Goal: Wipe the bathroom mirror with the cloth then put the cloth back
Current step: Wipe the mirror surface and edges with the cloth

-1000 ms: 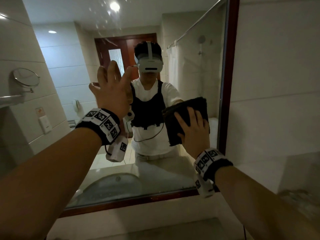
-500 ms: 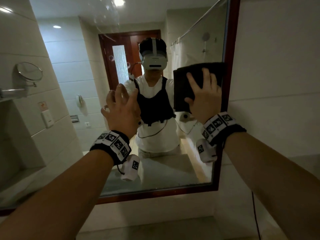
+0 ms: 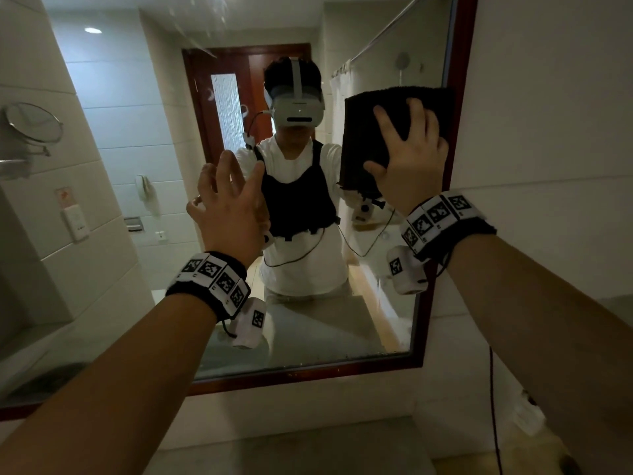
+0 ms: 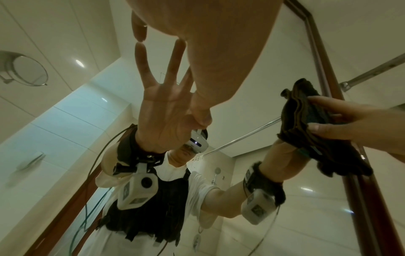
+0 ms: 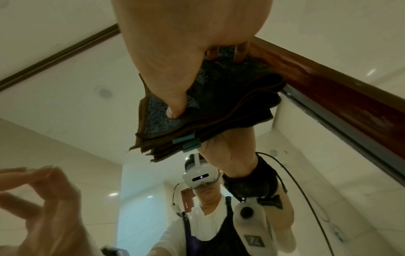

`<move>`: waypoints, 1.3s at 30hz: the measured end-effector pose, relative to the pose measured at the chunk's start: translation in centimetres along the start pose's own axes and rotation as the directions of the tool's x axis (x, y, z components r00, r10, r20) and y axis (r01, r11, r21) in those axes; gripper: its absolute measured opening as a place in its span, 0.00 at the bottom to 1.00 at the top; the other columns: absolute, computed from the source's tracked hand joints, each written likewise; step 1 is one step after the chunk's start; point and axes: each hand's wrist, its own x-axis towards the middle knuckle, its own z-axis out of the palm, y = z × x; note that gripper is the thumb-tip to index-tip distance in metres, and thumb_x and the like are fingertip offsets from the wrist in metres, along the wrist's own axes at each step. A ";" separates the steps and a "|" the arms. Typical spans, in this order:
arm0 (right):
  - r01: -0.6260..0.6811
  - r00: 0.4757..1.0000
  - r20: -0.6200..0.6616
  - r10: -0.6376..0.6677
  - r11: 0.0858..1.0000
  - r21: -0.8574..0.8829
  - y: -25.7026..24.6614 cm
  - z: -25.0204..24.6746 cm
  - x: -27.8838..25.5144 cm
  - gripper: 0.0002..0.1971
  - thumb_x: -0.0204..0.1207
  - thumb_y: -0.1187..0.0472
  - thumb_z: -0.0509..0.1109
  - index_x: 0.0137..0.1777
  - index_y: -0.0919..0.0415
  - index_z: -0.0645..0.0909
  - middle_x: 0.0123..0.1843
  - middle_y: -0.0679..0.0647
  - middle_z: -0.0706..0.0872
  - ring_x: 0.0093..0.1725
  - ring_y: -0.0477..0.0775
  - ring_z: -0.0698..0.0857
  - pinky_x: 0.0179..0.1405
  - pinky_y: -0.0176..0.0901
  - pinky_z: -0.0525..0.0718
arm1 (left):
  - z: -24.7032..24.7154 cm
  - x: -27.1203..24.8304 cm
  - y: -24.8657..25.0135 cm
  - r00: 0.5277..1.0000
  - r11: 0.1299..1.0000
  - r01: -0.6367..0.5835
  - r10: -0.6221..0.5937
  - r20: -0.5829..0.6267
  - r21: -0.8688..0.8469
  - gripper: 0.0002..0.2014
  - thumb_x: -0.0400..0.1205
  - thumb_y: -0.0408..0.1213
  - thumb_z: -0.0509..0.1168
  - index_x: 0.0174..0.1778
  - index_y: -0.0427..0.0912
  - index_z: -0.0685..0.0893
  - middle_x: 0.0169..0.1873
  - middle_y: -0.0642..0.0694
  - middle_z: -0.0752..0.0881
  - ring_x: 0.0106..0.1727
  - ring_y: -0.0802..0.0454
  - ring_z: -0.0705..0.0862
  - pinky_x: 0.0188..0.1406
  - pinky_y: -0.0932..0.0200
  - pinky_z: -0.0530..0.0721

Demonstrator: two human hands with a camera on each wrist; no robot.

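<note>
Dim, warm light from recessed ceiling spots reflected in the mirror point(image 3: 144, 166); my left hand point(image 5: 39, 207) blurs below the mirror frame, straight lines bow at wrist-view edges.

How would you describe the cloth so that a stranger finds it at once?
Look at the big wall mirror with the dark red frame. At its right edge, the right hand presses the cloth flat on the glass. It is dark, thick and folded.

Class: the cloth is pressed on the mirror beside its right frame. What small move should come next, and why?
Probably slide the right hand and cloth leftward: the cloth sits against the mirror's right frame, and the glass to its left is uncovered.
</note>
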 end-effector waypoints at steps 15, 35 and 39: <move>0.024 0.990 0.135 -0.028 0.999 0.036 1.1 4.7 -11.8 0.41 0.73 0.50 0.74 0.85 0.45 0.59 0.84 0.65 0.57 0.81 0.73 0.58 0.73 0.76 0.68 | 0.1 -0.2 0.0 1.000 1.000 0.001 -0.001 -0.004 -0.003 0.52 0.67 0.41 0.80 0.82 0.63 0.57 0.85 0.41 0.51 0.82 0.31 0.54 0.61 0.23 0.72; -0.042 0.999 0.033 0.039 0.996 0.079 -0.6 -0.1 0.5 0.42 0.71 0.45 0.75 0.84 0.42 0.60 0.85 0.64 0.59 0.83 0.71 0.59 0.72 0.75 0.69 | -0.2 -0.2 0.2 1.000 1.000 0.003 -0.003 -0.001 -0.003 0.50 0.68 0.42 0.78 0.82 0.64 0.57 0.85 0.41 0.52 0.82 0.31 0.55 0.61 0.22 0.73; -0.016 0.994 0.109 0.011 0.999 0.041 -0.8 1.5 -3.7 0.43 0.72 0.44 0.75 0.84 0.42 0.58 0.85 0.65 0.58 0.82 0.72 0.58 0.74 0.75 0.67 | -0.1 -0.2 0.2 1.000 1.000 0.007 -0.007 0.010 -0.009 0.50 0.69 0.41 0.78 0.82 0.63 0.57 0.85 0.41 0.51 0.82 0.31 0.54 0.62 0.21 0.72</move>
